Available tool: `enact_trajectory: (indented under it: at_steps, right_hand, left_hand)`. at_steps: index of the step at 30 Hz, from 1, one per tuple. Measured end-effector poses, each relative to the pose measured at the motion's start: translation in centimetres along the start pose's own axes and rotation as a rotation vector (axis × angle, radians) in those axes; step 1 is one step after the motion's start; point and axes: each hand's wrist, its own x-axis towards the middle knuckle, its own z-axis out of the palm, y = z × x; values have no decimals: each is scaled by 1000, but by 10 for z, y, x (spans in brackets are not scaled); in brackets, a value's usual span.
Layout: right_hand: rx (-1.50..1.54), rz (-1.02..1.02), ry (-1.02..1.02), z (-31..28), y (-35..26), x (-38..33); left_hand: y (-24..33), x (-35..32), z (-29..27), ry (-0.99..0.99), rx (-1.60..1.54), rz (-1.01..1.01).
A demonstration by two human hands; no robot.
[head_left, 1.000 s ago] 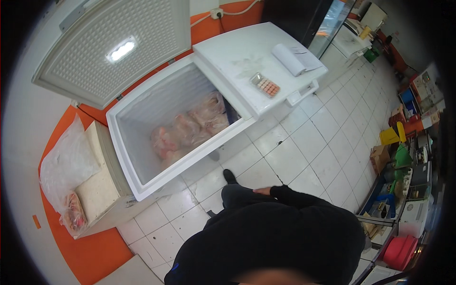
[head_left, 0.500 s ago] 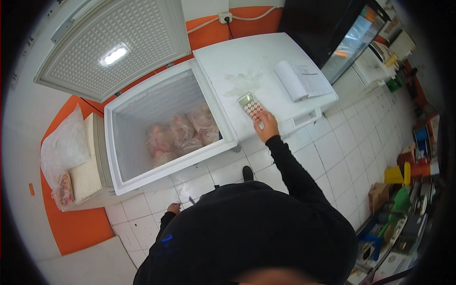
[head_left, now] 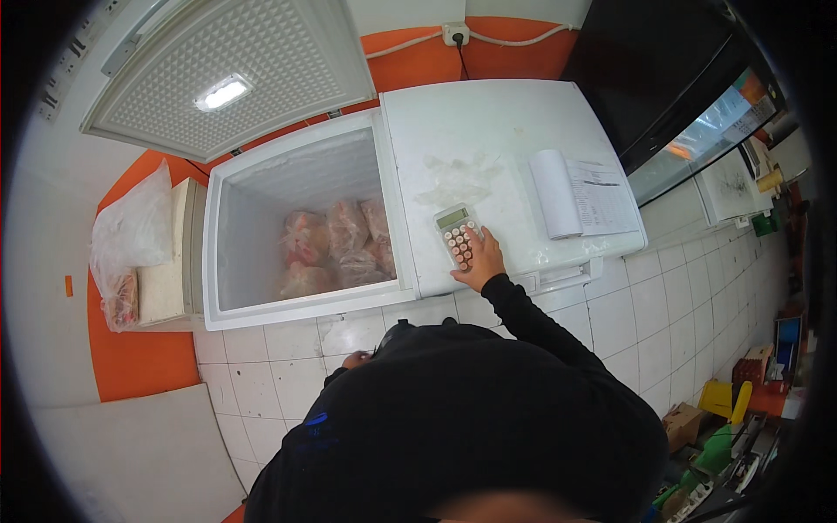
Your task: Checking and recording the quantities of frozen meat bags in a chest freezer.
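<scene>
My right hand (head_left: 479, 260) is over the lower part of a pale calculator (head_left: 454, 228) with round keys. Its thumb is along the calculator's lower left edge and its fingers bend over the keys on the right. The calculator lies on the closed white lid (head_left: 497, 113) of the chest freezer, just below a damp, frosty patch (head_left: 458, 179). Low beside my dark-clothed body, my left hand (head_left: 356, 358) shows only in part. Its fingers look curled near a thin greyish thing that I cannot make out.
The freezer's left half stands open, its quilted lid (head_left: 253, 52) raised, with several bagged pinkish pieces (head_left: 305, 237) inside. A notepad (head_left: 602, 196) with its cover folded back lies right of the calculator. A plastic bag (head_left: 139, 218) rests on a box at left. A black fridge (head_left: 649, 78) stands at right.
My view has shifted, so the freezer appears farther right. My right hand has come further around the calculator, which now lies straighter. My left hand is more hidden behind my body.
</scene>
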Motion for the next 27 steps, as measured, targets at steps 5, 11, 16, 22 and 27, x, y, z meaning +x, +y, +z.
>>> enact_trajectory:
  at_steps: [5, 11, 16, 22, 27]
  right_hand:
    - [36, 86, 189, 14, 33, 7]
    - [-100, 135, 199, -3, 15, 23]
    - [-87, 44, 251, 14, 11, 21]
    - [-260, 215, 147, 5, -8, 25]
    - [-57, 235, 336, 2, 17, 6]
  left_hand:
    - [-86, -1, -35, -169, 319, 81]
    - [-79, 59, -60, -357, 704, 227]
    - [-12, 93, -71, -277, 186, 106]
    - [31, 92, -79, -317, 64, -30]
    - [-51, 105, -72, -308, 64, 56]
